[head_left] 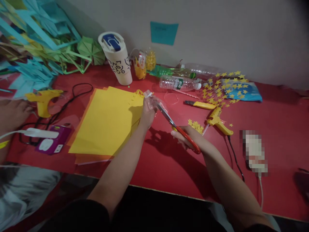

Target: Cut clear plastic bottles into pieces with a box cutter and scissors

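My left hand [147, 115] is closed on a clear plastic piece [161, 103], with something white at its upper left end; its exact kind is hard to make out. In my right hand [191, 134] are scissors [169, 118] with red handles, their blades reaching up and left to the plastic. Under and beside my left forearm lies a stack of yellow paper [101, 119], with orange sheets below. Small yellow paper stars [196, 126] are piled just beyond my right hand, beside a yellow glue gun [218, 121].
A yellow box cutter [204, 105], clear plastic bottles [171, 82] and scattered stars lie toward the wall. A white tumbler [124, 72] stands behind the paper. At left are another glue gun [43, 101], a purple power block [56, 141], cables and another person's hand [14, 112].
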Tool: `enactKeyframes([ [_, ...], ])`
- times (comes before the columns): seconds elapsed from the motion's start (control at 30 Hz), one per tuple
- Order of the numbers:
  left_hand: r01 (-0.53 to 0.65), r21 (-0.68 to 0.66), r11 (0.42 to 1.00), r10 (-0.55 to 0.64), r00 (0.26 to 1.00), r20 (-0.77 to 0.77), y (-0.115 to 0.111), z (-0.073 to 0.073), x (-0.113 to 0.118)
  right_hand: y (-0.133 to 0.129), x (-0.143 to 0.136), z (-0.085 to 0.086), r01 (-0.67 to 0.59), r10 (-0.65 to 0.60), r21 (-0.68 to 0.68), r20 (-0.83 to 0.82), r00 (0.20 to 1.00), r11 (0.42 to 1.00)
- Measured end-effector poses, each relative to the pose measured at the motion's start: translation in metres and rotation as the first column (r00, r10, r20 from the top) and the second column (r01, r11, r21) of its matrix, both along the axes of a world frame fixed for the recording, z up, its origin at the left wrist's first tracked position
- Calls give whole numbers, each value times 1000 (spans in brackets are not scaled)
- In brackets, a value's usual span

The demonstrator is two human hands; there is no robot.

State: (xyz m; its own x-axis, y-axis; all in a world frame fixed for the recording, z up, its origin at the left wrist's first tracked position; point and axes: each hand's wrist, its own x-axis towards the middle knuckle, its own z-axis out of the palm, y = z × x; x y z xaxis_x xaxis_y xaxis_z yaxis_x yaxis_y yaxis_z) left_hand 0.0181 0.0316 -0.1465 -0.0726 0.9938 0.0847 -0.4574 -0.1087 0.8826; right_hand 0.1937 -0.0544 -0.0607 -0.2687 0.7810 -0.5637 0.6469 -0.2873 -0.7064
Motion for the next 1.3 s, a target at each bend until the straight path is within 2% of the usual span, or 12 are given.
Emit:
enactKeyframes([
  [0.07, -69, -58, 996, 71, 997, 32, -1, 6, -3, 0, 0, 3, -44, 44, 10, 16, 999, 999],
  [0.13, -78, -103, 992, 88, 991, 101, -3, 10, -6, 0, 0, 4, -28, 28, 28, 6, 1000, 999],
  [0.3, 37, -138, 990, -1, 969, 249, -7, 15, -8, 0, 4, -3, 91, -95, 92, 35, 995, 992],
  [0.47, 74, -183, 980, -11, 946, 325, -7, 17, -9, 3, 8, -10, 67, -71, 63, 67, 995, 996],
  [0.73, 23, -257, 966, 59, 950, 307, -4, 16, -10, 3, 7, 2, 17, -31, 101, 141, 990, 995],
  [0.9, 0, -270, 963, 93, 939, 332, -2, 14, -12, 6, 17, 5, -89, 59, 171, 176, 983, 981],
  [1.0, 17, -265, 964, 83, 929, 361, -3, 13, -15, 7, 21, 6, -147, 114, 169, 191, 975, 975],
  [1.3, 5, -265, 964, 89, 935, 344, -1, 14, -12, 8, 24, 7, -159, 124, 163, 208, 970, 974],
])
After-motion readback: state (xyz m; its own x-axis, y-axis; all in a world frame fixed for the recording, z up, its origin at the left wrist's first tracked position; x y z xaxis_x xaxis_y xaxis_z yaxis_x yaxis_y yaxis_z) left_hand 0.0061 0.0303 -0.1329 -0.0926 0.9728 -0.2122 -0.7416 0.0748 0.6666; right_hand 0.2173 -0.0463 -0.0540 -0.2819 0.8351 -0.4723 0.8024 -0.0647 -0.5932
